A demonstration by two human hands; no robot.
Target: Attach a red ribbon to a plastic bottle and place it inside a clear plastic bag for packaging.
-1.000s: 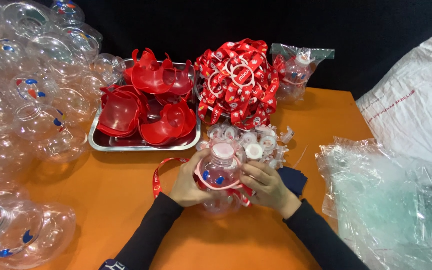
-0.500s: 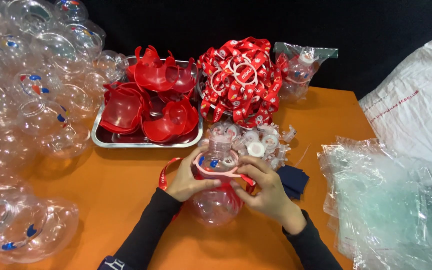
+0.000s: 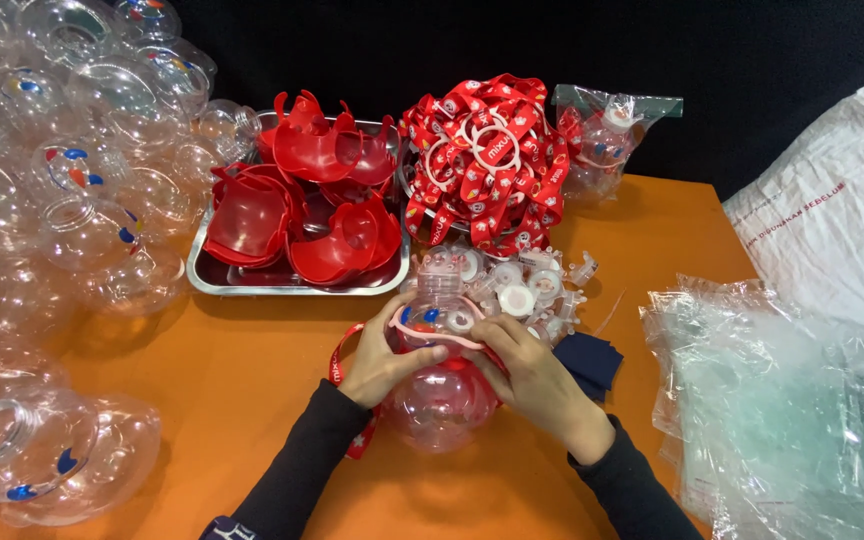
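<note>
Both hands are on the clear round plastic bottle (image 3: 439,395), which lies on the orange bench (image 3: 232,370) with its neck pointing away from the person. The left hand (image 3: 380,358) cups the shoulder, steadying it, grip closed on the bottle. The right hand (image 3: 537,380) presses a red ring strap (image 3: 442,335) around the neck, fingers clamped there. The bottle sits between both palms, just below the pile of small white caps (image 3: 512,290).

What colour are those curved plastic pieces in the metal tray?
Red, seen clearly in the head view: plastic pieces in the metal tray.
</note>
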